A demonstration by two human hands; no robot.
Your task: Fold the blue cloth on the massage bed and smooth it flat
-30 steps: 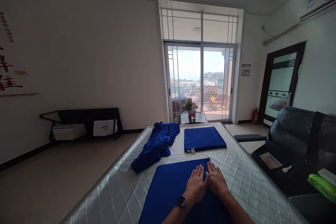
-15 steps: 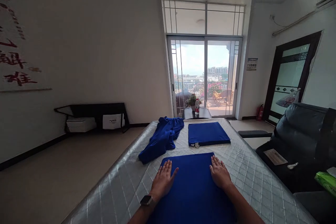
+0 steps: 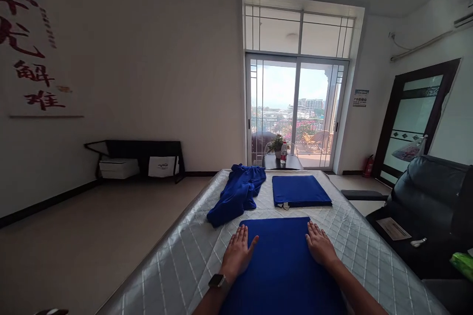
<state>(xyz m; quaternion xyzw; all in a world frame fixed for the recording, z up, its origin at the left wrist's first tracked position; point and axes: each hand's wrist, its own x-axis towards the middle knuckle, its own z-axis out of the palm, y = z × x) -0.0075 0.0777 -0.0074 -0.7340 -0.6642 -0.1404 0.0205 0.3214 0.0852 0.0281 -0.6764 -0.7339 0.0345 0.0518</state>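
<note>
A smooth, flat piece of blue cloth (image 3: 283, 266) lies nearest to me on the quilted mattress. My left hand (image 3: 237, 252) rests flat on its left edge, thumb spread, with a watch on the wrist. On the far right corner and edge of the same cloth lies my right hand (image 3: 320, 243), palm down, fingers stretched out. Beyond them sits a neatly folded blue stack (image 3: 301, 190) with small white tags at its near edge. To its left is a crumpled blue cloth (image 3: 238, 194). Neither hand grips anything.
The silvery mattress (image 3: 173, 261) spans the middle. A black armchair (image 3: 430, 197) stands on the right, holding a card (image 3: 393, 229). Past the far edge is a small table (image 3: 271, 161) with a bottle (image 3: 284, 152) and a plant. A low black bench (image 3: 144, 150) stands by the left wall.
The view has turned slightly left, so everything appears shifted to the right. Both hands remain flat on the edges of the near cloth, in nearly the same places.
</note>
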